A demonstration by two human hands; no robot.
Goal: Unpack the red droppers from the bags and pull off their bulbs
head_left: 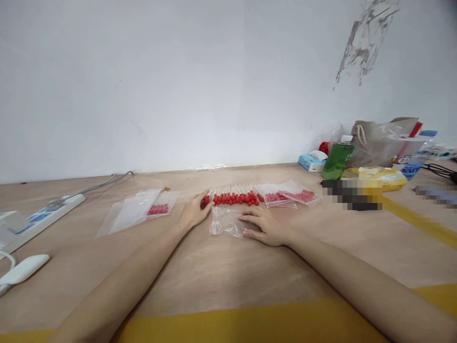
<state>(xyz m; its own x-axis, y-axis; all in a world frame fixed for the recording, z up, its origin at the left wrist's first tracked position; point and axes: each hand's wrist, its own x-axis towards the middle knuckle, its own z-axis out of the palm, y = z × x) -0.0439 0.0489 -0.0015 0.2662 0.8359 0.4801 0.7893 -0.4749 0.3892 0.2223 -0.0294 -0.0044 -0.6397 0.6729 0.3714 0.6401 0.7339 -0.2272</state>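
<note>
A row of thin wooden sticks with red tips (235, 196) lies on the wooden table (221, 271). My left hand (194, 209) rests at the row's left end, its fingers pinching one or two red-tipped sticks. My right hand (266, 225) lies flat with fingers spread on an empty clear zip bag (225, 221) just in front of the row. Filled clear bags of red-tipped sticks (291, 195) lie to the right of the row. To the left, another filled bag (160, 206) sits beside a pile of empty bags (126, 214).
A white power strip (43, 216) with a grey cable and a white adapter (24, 267) are at the left. A green bottle (337, 159), a tissue pack (312, 162), plastic bags and clutter stand at the back right. Yellow tape (250, 321) marks the table's near edge.
</note>
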